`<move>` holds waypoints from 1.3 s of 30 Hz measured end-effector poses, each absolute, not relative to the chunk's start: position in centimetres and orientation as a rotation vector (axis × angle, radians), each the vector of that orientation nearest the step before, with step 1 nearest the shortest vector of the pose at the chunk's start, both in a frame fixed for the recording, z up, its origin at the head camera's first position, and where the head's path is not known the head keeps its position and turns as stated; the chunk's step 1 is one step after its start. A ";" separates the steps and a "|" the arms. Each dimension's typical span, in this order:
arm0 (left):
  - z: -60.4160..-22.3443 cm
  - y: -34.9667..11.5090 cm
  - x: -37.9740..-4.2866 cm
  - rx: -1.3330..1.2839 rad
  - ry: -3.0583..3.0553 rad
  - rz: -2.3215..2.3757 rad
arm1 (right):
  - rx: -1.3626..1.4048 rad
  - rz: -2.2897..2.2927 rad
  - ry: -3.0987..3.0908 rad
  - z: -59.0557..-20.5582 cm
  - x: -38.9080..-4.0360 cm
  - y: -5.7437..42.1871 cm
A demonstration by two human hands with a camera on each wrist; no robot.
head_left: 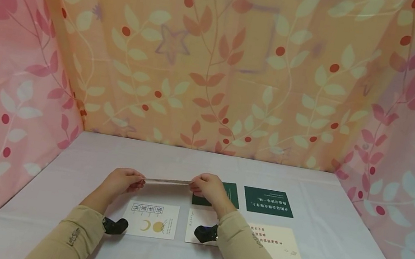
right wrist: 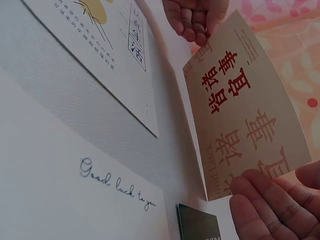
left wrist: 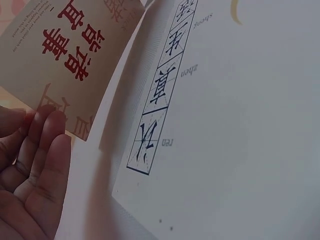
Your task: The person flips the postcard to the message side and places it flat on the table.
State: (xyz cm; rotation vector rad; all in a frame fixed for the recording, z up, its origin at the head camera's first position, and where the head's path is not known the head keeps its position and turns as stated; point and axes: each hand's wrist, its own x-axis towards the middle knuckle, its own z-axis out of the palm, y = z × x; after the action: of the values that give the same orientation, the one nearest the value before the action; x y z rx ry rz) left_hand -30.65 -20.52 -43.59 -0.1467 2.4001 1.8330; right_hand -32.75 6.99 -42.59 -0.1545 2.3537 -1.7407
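A beige card (head_left: pixel 167 181) with red Chinese characters is held nearly edge-on to the head view, above the back row of the table. My left hand (head_left: pixel 124 180) pinches one end between thumb and fingers. At the other end, my right hand (head_left: pixel 210 189) pinches it, as the right wrist view confirms. The card's printed face (right wrist: pixel 240 85) shows there with a slight bend. Under my right hand lies a dark green card (head_left: pixel 233 193), partly hidden. In front of my left hand a white card (head_left: pixel 151 220) with a crescent and a yellow round shape lies flat.
On the white tablecloth (head_left: pixel 341 243), a second green card (head_left: pixel 268 202) lies at the back right. A white card (head_left: pixel 198 219) reading "Good luck to you" and a cream card (head_left: pixel 282 247) are partly covered by my right arm. Floral curtains (head_left: pixel 215 80) enclose the table.
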 end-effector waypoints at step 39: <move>-44.0 -20.0 -30.9 -0.302 2.557 1.710 | -0.161 -1.651 2.511 -44.3 -32.4 6.2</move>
State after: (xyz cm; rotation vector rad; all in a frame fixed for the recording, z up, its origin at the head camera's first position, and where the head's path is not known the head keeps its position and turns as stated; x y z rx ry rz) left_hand -30.92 -20.04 -44.04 -0.3025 2.5571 1.7101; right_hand -32.43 6.20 -44.26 -0.1612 2.5113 -1.6509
